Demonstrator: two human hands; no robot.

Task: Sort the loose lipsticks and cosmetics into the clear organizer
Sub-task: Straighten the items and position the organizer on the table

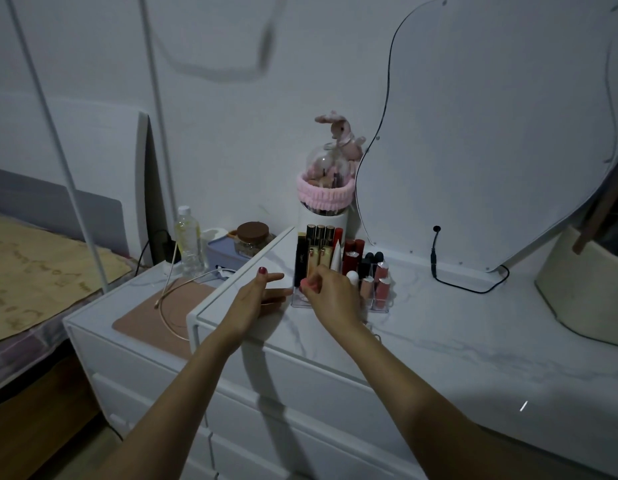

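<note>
- clear organizer (pixel 380 308) is seen standing on the white marble-patterned dresser top (pixel 439 327), near its left back corner, just before the mirror.
- upright lipsticks are held in its compartments: gold-and-black tubes (pixel 316 245) at the back left, red tubes (pixel 354 254) in the middle, pink glosses (pixel 382 282) at the right front.
- a small pink cosmetic (pixel 305 284) is pinched in the curled fingers of the right hand (pixel 335 296), over the organizer's front left part.
- the left hand (pixel 255 294) is held open, fingers straight, just beside the organizer's left side; whether it touches cannot be told.
- a white tub with a pink headband (pixel 324 192) and a pink plush rabbit (pixel 340 133) is seen behind the organizer.
- on the lower cabinet to the left, a plastic bottle (pixel 188 242), a brown-lidded jar (pixel 252 239) and a pink mat (pixel 155 315) are seen.
</note>
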